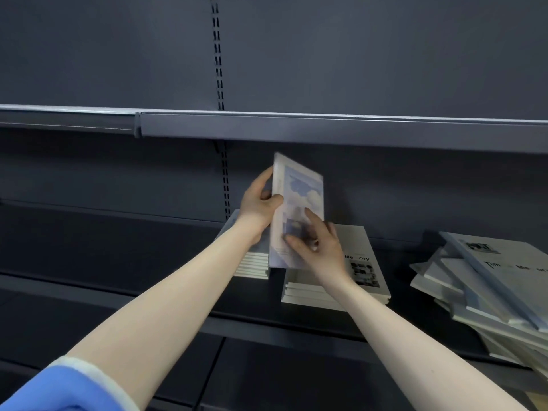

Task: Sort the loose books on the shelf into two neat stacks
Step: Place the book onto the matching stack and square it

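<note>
A book with a blue sky-and-cloud cover [299, 191] stands nearly upright above the dark shelf [148, 253]. My left hand [259, 203] grips its spine edge near the top. My right hand [315, 241] presses on the lower part of the cover, fingers spread. Behind my left hand lies a neat stack of books [252, 266], mostly hidden by my wrist. To the right of it sits a second neat stack [363, 268] topped by a white book with dark lettering and small photos. A loose, messy pile of books [486, 286] slumps at the far right.
An upper shelf [326, 130] with a grey front rail runs right above the held book. A slotted upright [225, 185] stands at the back panel behind my left hand. A lower shelf edge [267, 324] crosses below the stacks.
</note>
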`<state>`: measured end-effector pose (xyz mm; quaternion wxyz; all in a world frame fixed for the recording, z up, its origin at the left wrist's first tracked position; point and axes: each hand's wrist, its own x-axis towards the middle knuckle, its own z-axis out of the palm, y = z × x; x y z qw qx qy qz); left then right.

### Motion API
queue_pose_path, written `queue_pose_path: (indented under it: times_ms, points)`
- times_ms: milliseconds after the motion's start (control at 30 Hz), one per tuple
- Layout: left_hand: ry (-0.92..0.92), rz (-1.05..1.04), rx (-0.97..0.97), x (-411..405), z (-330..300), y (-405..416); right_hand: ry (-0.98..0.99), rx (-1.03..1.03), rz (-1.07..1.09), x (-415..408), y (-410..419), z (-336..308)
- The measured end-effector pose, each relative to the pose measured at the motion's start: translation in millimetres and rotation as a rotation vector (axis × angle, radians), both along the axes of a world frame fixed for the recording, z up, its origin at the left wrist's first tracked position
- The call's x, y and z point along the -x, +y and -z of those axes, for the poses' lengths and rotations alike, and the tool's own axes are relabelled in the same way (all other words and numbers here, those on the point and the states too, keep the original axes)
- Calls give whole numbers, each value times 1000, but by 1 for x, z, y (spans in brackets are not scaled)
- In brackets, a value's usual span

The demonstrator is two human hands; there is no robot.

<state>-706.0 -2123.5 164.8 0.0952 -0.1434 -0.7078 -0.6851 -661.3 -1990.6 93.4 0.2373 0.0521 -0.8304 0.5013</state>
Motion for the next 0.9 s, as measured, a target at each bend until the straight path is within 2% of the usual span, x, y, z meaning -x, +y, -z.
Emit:
queue_pose_path:
  times_ms: [100,167,367,600,767,900]
  points:
    - [-60,9,-102,0,-1,-7,-30,-86,180,11,10,3]
    - [-80,17,-139,2,0,-11,-85,-68,205,17,15,3]
    - [-136,27,-178,11,8,-24,-218,150,-8,25,20,0]
    - [-210,-20,-199,27,26,-41,-171,62,-51,33,11,5]
    - [-196,-89,-33,43,41,-52,-161,37,3,47,-3,12]
    - [-158,-93,147,56,54,-63,-228,-14,66,62,-18,23]
